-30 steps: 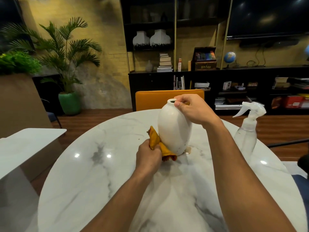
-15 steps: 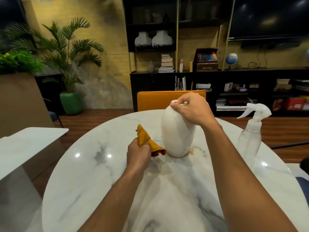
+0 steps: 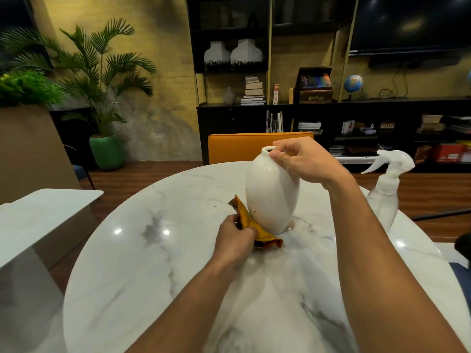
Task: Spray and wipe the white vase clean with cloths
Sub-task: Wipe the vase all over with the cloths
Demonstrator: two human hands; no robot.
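The white egg-shaped vase stands on the round marble table, leaning slightly to the left. My right hand pinches its narrow rim from the right. My left hand grips an orange cloth and presses it against the vase's lower left side, near the base. Part of the cloth lies folded on the table below the vase. A clear spray bottle with a white trigger stands to the right, untouched.
An orange chair back sits just behind the table. A second white tabletop lies to the left. Dark shelving with books and vases lines the far wall, and potted palms stand at the left.
My left hand moved the cloth away from the vase and then back against its lower left side. My right hand kept hold of the rim while the vase rocked slightly.
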